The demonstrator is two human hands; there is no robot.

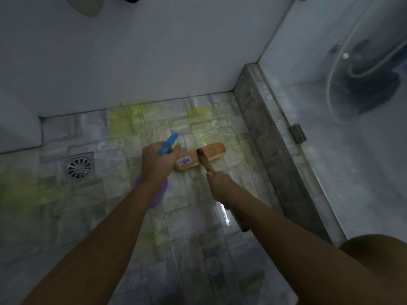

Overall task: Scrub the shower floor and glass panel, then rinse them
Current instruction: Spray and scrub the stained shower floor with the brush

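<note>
A wooden floor brush (201,156) lies bristles-down on the tiled shower floor (193,194), its head near the stone curb. My right hand (219,182) grips the brush's wooden handle just behind the head. My left hand (157,162) holds a spray bottle with a blue nozzle (168,143) and a purple body (157,194), pointing it at the far floor. Yellow-green cleaner patches (123,121) show on the tiles by the back wall. The glass panel (343,128) stands on the right, above the curb.
A round metal drain (78,167) sits in the floor to the left. A grey stone curb (264,137) runs along the right, with a metal clamp (297,133) fixing the glass. White walls close the back. A hose reflection shows in the glass. The floor near me is wet.
</note>
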